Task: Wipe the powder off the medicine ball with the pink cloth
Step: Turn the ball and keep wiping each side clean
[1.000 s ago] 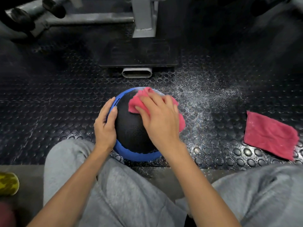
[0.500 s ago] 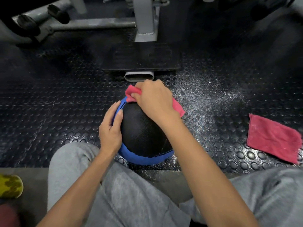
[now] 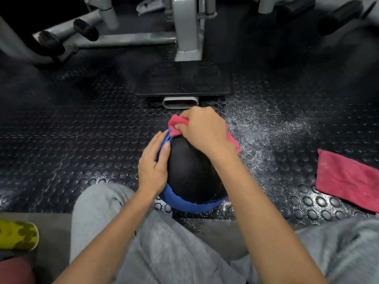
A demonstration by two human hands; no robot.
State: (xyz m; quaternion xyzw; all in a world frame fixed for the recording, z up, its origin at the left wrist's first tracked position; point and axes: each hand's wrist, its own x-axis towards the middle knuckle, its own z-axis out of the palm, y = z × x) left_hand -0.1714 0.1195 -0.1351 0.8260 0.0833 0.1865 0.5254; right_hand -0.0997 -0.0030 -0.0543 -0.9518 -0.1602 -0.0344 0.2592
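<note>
Medicine ball [image 3: 190, 177] down on the bumpy black floor [image 3: 82, 140], right by the knees. Left hand [image 3: 152, 167] flat on its left side, fingers [image 3: 158, 143] straight and close together, stopping any roll. Right hand [image 3: 203, 130] on the far top, fingers curled round the pink cloth [image 3: 176, 125], pressing it down. To wipe well: push firm, go slow round the far side, turn the ball a little with the left hand, fold to a clean bit of cloth. Mind the white powder [image 3: 262, 128] on the floor to the right. No rolling into it!
</note>
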